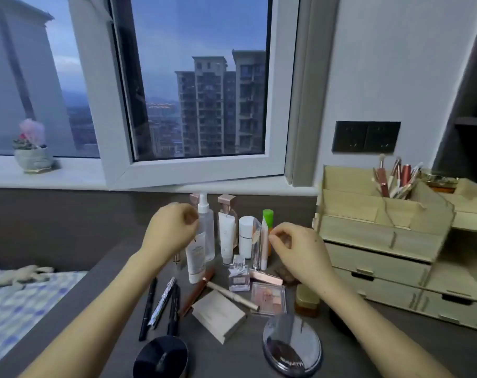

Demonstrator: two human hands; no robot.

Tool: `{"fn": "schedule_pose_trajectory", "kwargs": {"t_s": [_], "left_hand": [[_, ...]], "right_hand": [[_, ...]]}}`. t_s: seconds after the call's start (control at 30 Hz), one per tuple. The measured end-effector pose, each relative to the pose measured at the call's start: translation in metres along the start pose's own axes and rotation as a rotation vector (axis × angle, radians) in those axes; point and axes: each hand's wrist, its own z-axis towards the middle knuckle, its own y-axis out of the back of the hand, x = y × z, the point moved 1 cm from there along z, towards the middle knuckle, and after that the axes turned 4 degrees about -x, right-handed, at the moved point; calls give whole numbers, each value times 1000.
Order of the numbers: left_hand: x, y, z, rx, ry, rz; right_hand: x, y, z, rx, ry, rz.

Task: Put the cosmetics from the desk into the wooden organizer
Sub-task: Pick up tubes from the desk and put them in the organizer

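Both hands hover over the clutter with fingers loosely curled and nothing visibly held: the left hand (172, 230) hangs just in front of the clear pump bottle (206, 227), the right hand (291, 246) just beside the slim white tube with the green cap (265, 238); whether the right fingertips already touch that tube I cannot tell. Closest to the left hand, the pump bottle looks tall, smooth and probably top-heavy, so it wants a wrap around the body rather than a pull on the pump neck; the white squeeze tube (196, 261) leaning in front of it is soft and should be taken near its cap. Nearest the right hand, the green-capped tube is light and stiff enough for a pinch at mid-length. Just below the right wrist the small glass perfume bottle (239, 276) is likely heavy for its size and breakable, best gripped by its flat sides. Further toward the wearer lie thin pencils (161, 304), light but prone to roll, and flat compacts (218, 315) that need an edge grip. The wooden organizer (381, 241) stands well to the right of the right hand, its top bins partly filled with brushes (395, 178).
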Motion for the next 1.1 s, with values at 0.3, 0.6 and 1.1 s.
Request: {"fn": "schedule_pose_trajectory", "kwargs": {"t_s": [0.3,0.6,1.1], "left_hand": [[36,-53,6,194,19,162],[10,2,3,105,-45,-37],[-173,-36,57,319,-180,-694]], "right_hand": [[-9,-41,24,-161,-105,-136],[25,-38,18,-67,48,202],[-34,144,60,-484,-107,333]]}}
